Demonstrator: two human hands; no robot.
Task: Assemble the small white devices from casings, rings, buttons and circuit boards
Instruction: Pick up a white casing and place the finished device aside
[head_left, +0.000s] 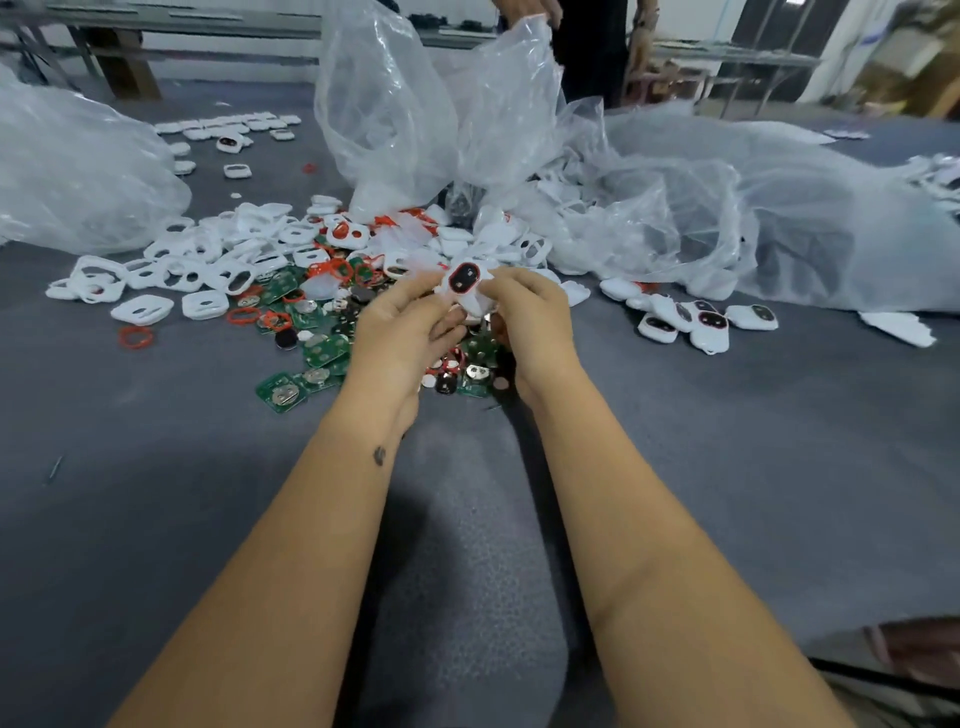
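Note:
Both hands hold one small white device (464, 284) above the parts pile; it has a dark oval button with a red ring on its face. My left hand (402, 332) grips its left side and my right hand (530, 322) pinches its right side. Under the hands lie green circuit boards (283, 392) with coin-cell holders, dark round buttons (285, 339) and red rings (136, 338). Empty white casings (143, 309) spread out to the left. Several assembled devices (709, 322) lie in a group to the right.
Large clear plastic bags (441, 104) rise behind the pile and spill to the right (753, 223); another bag (78, 171) sits at the left. More white casings (228, 127) lie at the far left. A person stands behind the grey table (727, 467).

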